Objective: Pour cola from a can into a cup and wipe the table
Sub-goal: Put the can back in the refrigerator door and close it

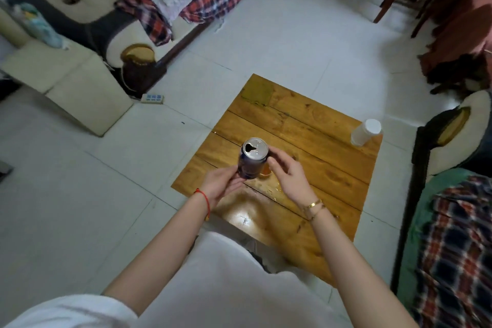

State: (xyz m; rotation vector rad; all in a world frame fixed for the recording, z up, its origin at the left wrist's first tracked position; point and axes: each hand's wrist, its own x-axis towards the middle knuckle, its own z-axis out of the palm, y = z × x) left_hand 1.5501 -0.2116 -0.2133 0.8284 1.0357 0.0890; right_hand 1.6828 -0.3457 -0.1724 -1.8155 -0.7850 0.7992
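White-clothed lap (213, 287) nearest the camera, both bare forearms reaching out over a low wooden bench (306, 128). Left hand (222, 184), red string on the wrist, cups the lower body of a dark blue can (251, 158), fingers wrapped around it from the left and below. Can held above the bench, roughly upright, tilted slightly, top opening visible and open. Right hand (287, 174), gold bracelets on the wrist, fingers curled loosely, fingertips touching the can's right side near the top. Cup (266, 171) with amber liquid sits on the bench just behind and below the can, mostly hidden by can and right hand. Wet patch of spilled liquid (274, 190) on the bench just beside the cup, towards the person. White cylindrical container (366, 132) stands at the far right bench edge, well apart from the hands. Yellowish cloth (257, 93) lies flat at the far corner
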